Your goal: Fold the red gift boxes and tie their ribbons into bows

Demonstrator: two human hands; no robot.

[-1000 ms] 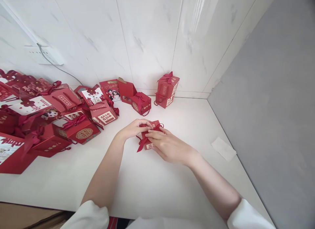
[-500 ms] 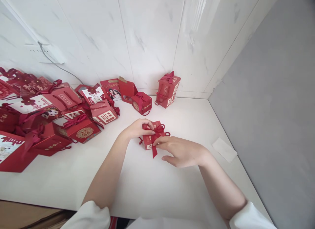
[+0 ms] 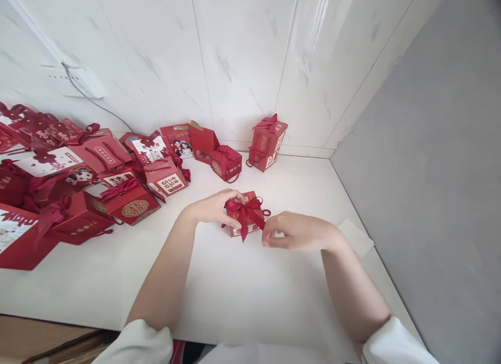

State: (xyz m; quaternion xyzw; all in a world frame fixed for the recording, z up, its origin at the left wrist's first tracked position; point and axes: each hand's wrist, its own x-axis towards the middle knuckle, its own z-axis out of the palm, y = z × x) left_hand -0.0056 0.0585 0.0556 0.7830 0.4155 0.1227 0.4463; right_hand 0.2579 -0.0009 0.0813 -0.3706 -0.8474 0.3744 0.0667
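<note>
A small red gift box (image 3: 254, 198) sits on the white table in front of me, with a dark red ribbon bow (image 3: 248, 211) tied across its top. My left hand (image 3: 213, 206) grips the box from its left side, thumb at the near edge and fingers over the far part. At the box's right front corner, my right hand (image 3: 299, 231) pinches one ribbon tail between thumb and finger. The other tail hangs down over the front of the box. A cord loop shows at its right side.
Many red gift boxes (image 3: 135, 204) with bows are piled at the left. Behind my hands, a small box (image 3: 226, 163) and a stack of boxes (image 3: 268, 143) stand by the tiled wall. White paper (image 3: 358, 238) lies near the grey partition (image 3: 430, 144) on the right.
My right hand has moved from over the bow to the right, drawing a ribbon tail out. My left thumb has come down to the near edge, and the bow shows spread out more fully.
</note>
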